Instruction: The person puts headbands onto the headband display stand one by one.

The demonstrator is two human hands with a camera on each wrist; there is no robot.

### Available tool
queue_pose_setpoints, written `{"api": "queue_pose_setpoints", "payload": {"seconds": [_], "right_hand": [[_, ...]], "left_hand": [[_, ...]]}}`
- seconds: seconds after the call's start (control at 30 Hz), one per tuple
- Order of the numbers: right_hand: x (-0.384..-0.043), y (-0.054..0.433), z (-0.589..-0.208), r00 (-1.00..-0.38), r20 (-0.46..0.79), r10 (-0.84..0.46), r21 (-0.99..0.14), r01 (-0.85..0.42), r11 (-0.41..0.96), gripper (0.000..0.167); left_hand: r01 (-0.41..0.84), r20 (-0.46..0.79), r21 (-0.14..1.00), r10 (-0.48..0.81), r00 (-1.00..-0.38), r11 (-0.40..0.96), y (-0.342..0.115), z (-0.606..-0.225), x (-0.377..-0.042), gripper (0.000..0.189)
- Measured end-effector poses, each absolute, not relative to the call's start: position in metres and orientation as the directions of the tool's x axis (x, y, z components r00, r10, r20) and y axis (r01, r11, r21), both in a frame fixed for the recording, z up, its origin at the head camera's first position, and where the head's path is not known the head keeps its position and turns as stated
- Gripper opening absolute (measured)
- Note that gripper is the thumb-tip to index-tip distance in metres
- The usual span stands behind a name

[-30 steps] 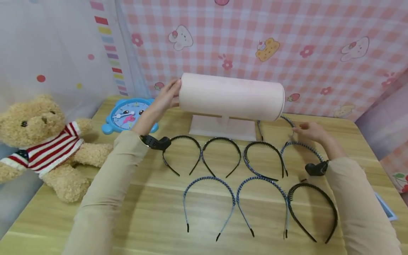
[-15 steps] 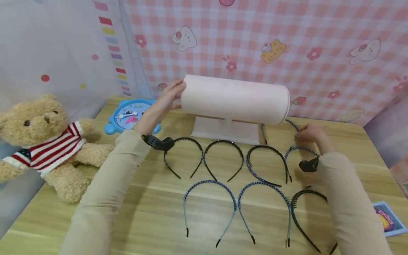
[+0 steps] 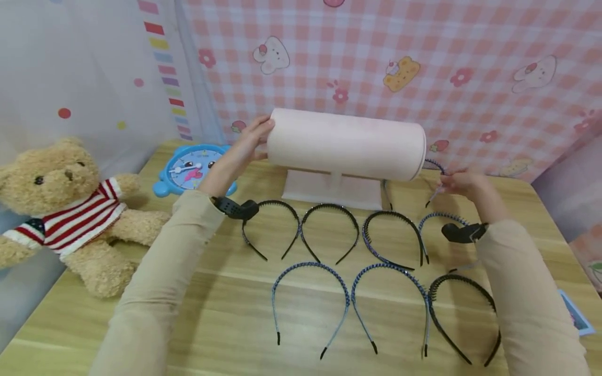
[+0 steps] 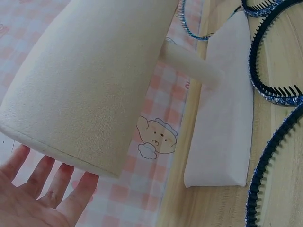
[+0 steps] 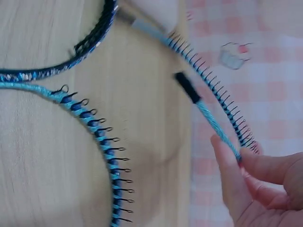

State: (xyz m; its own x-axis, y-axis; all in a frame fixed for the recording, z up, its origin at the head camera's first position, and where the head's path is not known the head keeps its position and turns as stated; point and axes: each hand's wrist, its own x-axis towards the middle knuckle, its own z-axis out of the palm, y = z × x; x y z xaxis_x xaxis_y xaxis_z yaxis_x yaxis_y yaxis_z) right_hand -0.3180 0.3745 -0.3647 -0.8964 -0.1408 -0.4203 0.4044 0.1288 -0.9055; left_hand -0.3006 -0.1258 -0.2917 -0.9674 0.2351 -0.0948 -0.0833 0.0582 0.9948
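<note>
In the head view my left hand [image 3: 246,143] touches the left end of a pale pink padded display roll [image 3: 345,143] on a T-shaped stand. The left wrist view has the fingertips [image 4: 86,187] of that hand, nearly straight, against the roll's end edge. My right hand [image 3: 470,184] pinches a blue toothed headband [image 5: 220,97] near one black-tipped end, between thumb and fingers. Part of this headband is hidden behind the roll in the head view. Another blue headband [image 5: 106,146] lies on the table just in front of the right hand.
Several black headbands [image 3: 329,206] and blue headbands [image 3: 310,264] lie in two rows on the wooden table [image 3: 226,324]. A teddy bear [image 3: 75,219] and a blue clock [image 3: 195,169] are on the left. A small framed picture [image 3: 576,313] lies at the right edge.
My right hand has risen slightly and moved back with the pinched headband, whose near end now shows beside the hand. The left hand stays at the roll's end.
</note>
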Motion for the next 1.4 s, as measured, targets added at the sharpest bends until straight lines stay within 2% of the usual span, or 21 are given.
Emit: {"api": "queue_pose_setpoints", "payload": {"seconds": [0.03, 0.17, 0.27, 0.4, 0.7, 0.77, 0.93, 1.1, 1.4], "right_hand": [[-0.309, 0.366, -0.352, -0.9, -0.422, -0.108, -0.904, 0.408, 0.124, 0.007], [-0.283, 0.345, -0.316, -0.911, -0.384, -0.148, -0.923, 0.381, 0.05, 0.015], [-0.271, 0.33, -0.298, -0.93, -0.324, -0.173, -0.946, 0.316, 0.074, 0.014], [-0.259, 0.312, -0.283, -0.959, -0.21, -0.189, -0.975, 0.192, 0.111, 0.005], [-0.234, 0.265, -0.263, -0.996, -0.072, -0.061, -0.992, 0.065, 0.106, 0.01], [-0.23, 0.257, -0.263, -0.997, -0.048, -0.058, -0.987, 0.039, 0.156, 0.011], [-0.224, 0.244, -0.27, -0.998, 0.021, -0.061, -0.904, -0.045, 0.426, 0.008], [-0.228, 0.236, -0.276, -0.987, 0.129, -0.096, -0.75, -0.161, 0.641, 0.022], [-0.237, 0.233, -0.278, -0.939, 0.304, -0.162, -0.526, -0.307, 0.793, 0.02]], "left_hand": [[-0.082, -0.093, 0.995, 0.238, -0.967, 0.056, -0.126, -0.292, -0.301, 0.062], [-0.095, -0.104, 0.994, 0.24, -0.965, 0.046, -0.125, -0.292, -0.304, 0.061], [-0.098, -0.106, 0.994, 0.23, -0.967, 0.049, -0.128, -0.291, -0.305, 0.06], [-0.095, -0.103, 0.994, 0.221, -0.97, 0.045, -0.132, -0.289, -0.305, 0.061], [-0.097, -0.105, 0.994, 0.215, -0.971, 0.046, -0.136, -0.288, -0.306, 0.061], [-0.099, -0.106, 0.994, 0.214, -0.971, 0.044, -0.136, -0.289, -0.307, 0.061], [-0.105, -0.115, 0.993, 0.228, -0.967, 0.058, -0.134, -0.291, -0.309, 0.063], [-0.107, -0.117, 0.993, 0.228, -0.967, 0.058, -0.133, -0.292, -0.312, 0.064], [-0.117, -0.127, 0.991, 0.215, -0.968, 0.058, -0.13, -0.292, -0.314, 0.063]]}}
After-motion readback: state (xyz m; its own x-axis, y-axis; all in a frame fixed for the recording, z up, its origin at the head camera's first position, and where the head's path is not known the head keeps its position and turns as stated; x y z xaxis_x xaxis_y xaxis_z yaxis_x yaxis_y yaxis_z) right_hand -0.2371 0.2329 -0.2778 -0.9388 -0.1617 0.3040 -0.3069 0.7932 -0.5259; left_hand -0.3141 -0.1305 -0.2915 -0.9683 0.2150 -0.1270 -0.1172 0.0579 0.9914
